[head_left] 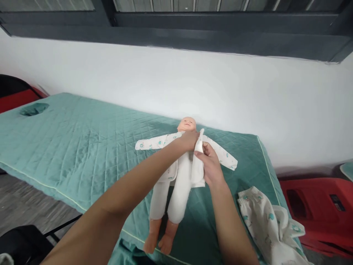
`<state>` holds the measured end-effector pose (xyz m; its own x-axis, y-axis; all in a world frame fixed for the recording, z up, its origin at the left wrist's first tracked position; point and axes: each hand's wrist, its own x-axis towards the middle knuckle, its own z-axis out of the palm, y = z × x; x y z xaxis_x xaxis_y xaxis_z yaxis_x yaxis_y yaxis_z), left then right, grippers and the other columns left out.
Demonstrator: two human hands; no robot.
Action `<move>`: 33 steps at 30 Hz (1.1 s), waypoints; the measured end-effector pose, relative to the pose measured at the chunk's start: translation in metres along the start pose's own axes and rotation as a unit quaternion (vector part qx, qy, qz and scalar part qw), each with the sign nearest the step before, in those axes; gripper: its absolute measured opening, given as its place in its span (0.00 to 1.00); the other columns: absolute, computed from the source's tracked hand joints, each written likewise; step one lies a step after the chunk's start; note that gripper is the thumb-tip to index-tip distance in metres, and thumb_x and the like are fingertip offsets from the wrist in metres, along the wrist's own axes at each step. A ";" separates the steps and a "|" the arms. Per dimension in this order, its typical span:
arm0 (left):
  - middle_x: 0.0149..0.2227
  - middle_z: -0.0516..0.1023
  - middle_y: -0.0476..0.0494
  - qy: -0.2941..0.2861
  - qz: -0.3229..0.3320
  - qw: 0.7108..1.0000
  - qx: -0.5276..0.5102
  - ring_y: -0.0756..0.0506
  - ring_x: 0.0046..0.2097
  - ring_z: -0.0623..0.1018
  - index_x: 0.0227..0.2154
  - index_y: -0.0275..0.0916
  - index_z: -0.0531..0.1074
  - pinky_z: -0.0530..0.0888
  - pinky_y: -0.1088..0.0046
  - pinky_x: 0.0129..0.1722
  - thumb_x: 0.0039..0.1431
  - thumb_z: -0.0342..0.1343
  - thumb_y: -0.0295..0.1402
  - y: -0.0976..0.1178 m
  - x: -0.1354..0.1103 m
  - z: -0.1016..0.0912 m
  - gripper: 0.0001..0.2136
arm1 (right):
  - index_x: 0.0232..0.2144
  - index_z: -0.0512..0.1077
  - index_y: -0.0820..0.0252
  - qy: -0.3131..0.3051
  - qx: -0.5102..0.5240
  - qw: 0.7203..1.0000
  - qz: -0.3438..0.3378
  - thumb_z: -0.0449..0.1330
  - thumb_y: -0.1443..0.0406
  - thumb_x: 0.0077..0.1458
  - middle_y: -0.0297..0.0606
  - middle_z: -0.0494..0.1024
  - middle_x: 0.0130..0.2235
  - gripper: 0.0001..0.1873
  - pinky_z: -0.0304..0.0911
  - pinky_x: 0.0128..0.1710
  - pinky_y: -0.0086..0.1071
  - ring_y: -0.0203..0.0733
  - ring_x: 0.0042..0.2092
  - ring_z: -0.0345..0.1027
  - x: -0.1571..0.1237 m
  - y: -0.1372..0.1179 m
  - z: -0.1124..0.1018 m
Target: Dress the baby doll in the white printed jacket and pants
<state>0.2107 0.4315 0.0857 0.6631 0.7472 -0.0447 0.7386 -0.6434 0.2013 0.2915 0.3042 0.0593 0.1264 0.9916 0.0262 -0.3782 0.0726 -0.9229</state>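
Note:
A baby doll [178,186] lies on its back, its head towards the wall and its bare feet towards me. White baby clothing with a small printed pattern, a jacket [150,142], is spread under and around it, sleeves stretched out to both sides. With bent fingers, my right hand [210,162] grips the jacket's front edge on the right side and holds it raised. My left hand [190,140] reaches across the doll's chest to the same raised edge; its fingers are mostly hidden behind the cloth.
The doll lies on a bed with a green quilted cover [91,147], which has a round hole [34,109] at the far left. Crumpled printed baby trousers [268,224] lie at the right edge. A red chair [314,209] stands right of the bed, and a white wall [171,81] rises behind.

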 end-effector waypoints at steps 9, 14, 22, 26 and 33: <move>0.40 0.80 0.46 0.077 -0.035 0.970 -0.227 0.46 0.40 0.77 0.43 0.42 0.75 0.71 0.73 0.38 0.63 0.48 0.46 -0.034 -0.058 -0.027 0.17 | 0.44 0.74 0.53 -0.078 -0.329 0.935 -0.105 0.55 0.67 0.55 0.35 0.76 0.42 0.15 0.64 0.37 0.33 0.35 0.29 0.61 -0.017 0.018 0.026; 0.42 0.79 0.48 0.114 -0.031 0.960 -0.256 0.46 0.41 0.76 0.44 0.41 0.74 0.72 0.72 0.39 0.54 0.59 0.37 -0.030 -0.054 -0.001 0.14 | 0.44 0.74 0.53 -0.119 -0.442 0.870 -0.181 0.52 0.71 0.56 0.38 0.75 0.46 0.17 0.65 0.40 0.36 0.40 0.35 0.68 -0.031 0.018 0.041; 0.43 0.77 0.42 0.299 -0.132 0.905 -0.271 0.45 0.46 0.75 0.39 0.37 0.74 0.72 0.67 0.50 0.53 0.49 0.19 -0.042 -0.044 0.025 0.14 | 0.46 0.72 0.53 -0.262 -0.495 0.803 -0.202 0.51 0.71 0.61 0.38 0.76 0.49 0.15 0.66 0.42 0.35 0.40 0.41 0.72 -0.041 0.014 0.047; 0.48 0.74 0.40 0.336 -0.107 0.899 -0.262 0.43 0.53 0.73 0.42 0.38 0.72 0.72 0.64 0.52 0.58 0.52 0.25 -0.051 -0.080 0.037 0.11 | 0.42 0.73 0.53 -0.187 -0.467 0.841 -0.202 0.53 0.64 0.64 0.36 0.78 0.43 0.09 0.67 0.43 0.34 0.39 0.39 0.73 -0.033 0.012 0.034; 0.46 0.73 0.41 0.357 -0.122 0.887 -0.267 0.46 0.50 0.73 0.44 0.39 0.69 0.72 0.66 0.52 0.66 0.47 0.30 -0.066 -0.192 0.097 0.08 | 0.55 0.68 0.57 -0.063 -0.532 0.793 -0.291 0.53 0.61 0.64 0.46 0.70 0.61 0.18 0.53 0.66 0.48 0.47 0.65 0.58 -0.013 0.034 0.010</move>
<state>0.0463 0.3140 -0.0135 0.1048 0.8904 0.4430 0.5601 -0.4209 0.7135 0.2677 0.2951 0.0311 -0.1218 0.8309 0.5429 0.7071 0.4565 -0.5401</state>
